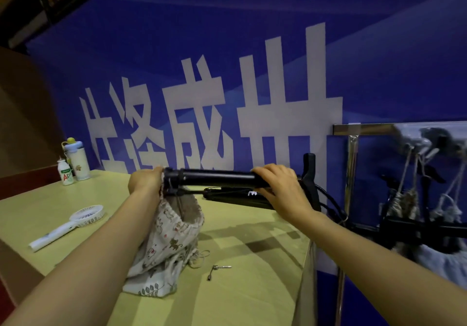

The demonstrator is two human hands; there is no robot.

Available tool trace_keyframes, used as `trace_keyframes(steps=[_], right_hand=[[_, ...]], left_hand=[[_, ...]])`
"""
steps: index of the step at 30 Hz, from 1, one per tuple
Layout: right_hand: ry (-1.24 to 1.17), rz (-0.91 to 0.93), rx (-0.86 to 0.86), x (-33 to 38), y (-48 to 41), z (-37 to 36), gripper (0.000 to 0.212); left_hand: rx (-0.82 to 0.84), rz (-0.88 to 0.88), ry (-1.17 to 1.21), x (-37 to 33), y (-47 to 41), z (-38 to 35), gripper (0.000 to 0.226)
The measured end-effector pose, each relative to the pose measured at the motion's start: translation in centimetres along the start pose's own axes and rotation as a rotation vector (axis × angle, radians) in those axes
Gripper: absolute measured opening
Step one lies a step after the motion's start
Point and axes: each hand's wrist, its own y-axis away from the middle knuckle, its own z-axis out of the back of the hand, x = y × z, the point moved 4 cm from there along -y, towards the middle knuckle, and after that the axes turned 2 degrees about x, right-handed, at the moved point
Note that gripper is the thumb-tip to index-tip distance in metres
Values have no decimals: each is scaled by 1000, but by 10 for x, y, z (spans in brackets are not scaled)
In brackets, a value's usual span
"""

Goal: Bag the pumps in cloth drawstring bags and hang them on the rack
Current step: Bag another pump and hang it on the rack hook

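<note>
Pump [217, 177] held level above table [252, 287], base end at bag [166, 239] mouth.
Left hand [146, 180] pinched bag rim; right hand [280, 189] closed round barrel; rack [379, 128] stood right.

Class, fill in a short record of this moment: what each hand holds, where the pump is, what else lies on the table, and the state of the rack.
left hand: grips the rim of the cloth bag, holding it open
right hand: holds the black pump, level, its end at the bag's mouth
table: handheld fan, two bottles, small metal nozzle
rack: filled bags already hanging
</note>
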Motion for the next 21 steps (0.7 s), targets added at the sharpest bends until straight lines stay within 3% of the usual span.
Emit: trace_keyframes(steps=[4,9,15,21], right_hand=[[183,73,0,0,5,-6,43],[313,183,-55,19,1,-14,39],[357,296,-149,67,-23,-14,35],[384,405,-103,89,-45,-10,28]], left_hand=[[-59,-255,-236,-19,18,-1,35],[66,-467,-342,-29,41,-27,40],[226,-592,-363,-26,62,-53,45],[633,-674,-401,-3,65,-43,20]])
